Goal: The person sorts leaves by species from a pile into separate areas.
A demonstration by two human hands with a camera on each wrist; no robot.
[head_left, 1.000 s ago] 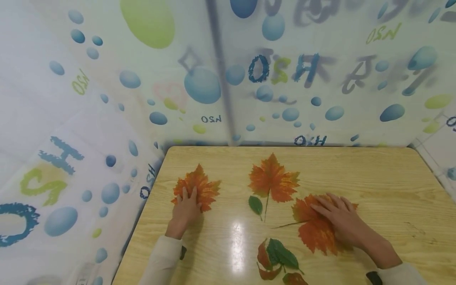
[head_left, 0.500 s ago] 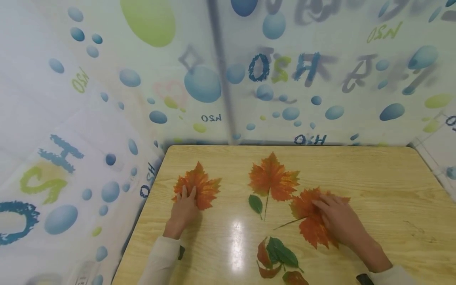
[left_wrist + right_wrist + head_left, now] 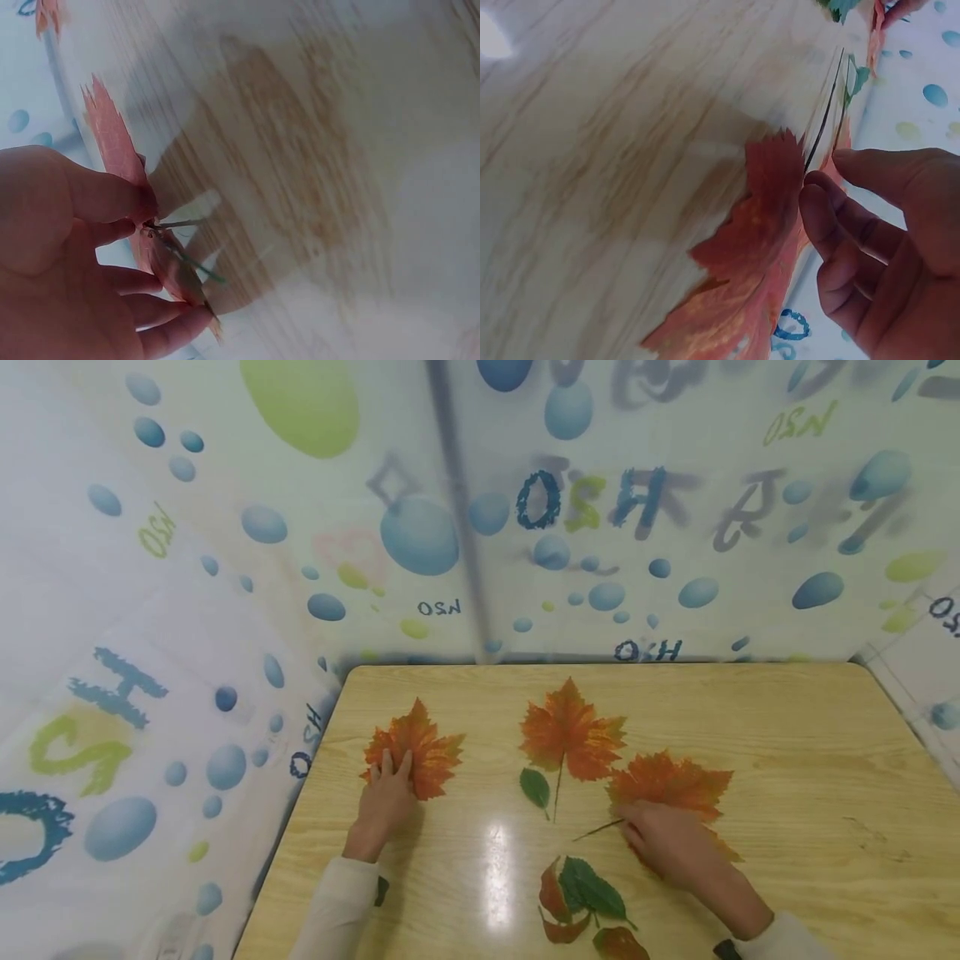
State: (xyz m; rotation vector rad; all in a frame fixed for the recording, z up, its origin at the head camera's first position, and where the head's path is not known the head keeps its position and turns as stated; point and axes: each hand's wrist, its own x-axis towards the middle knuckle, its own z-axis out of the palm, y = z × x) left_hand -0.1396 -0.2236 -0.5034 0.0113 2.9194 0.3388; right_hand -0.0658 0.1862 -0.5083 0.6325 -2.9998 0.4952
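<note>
My left hand (image 3: 386,806) is on an orange maple leaf (image 3: 431,756) at the table's left, fingertips over its lower part. In the left wrist view, the thumb and index finger of my left hand (image 3: 82,255) pinch the leaf (image 3: 116,135) beside its short stem (image 3: 187,262). My right hand (image 3: 675,843) is at the base of another maple leaf (image 3: 675,781), partly covering it; the stem (image 3: 596,831) points left. In the right wrist view, my right hand (image 3: 892,232) has loosely curled fingers beside the stem (image 3: 825,116), with a gap between thumb and index finger.
Between the hands lie a third maple leaf (image 3: 570,727) and a small green leaf (image 3: 535,787). Nearer me is a cluster of green leaves (image 3: 596,893) and red leaves (image 3: 555,893). The wooden table (image 3: 810,735) meets a bubble-printed curtain (image 3: 697,535).
My right hand has slid left from the top of its maple leaf to the stem base, and that leaf has shifted slightly. My left hand has stayed on its leaf.
</note>
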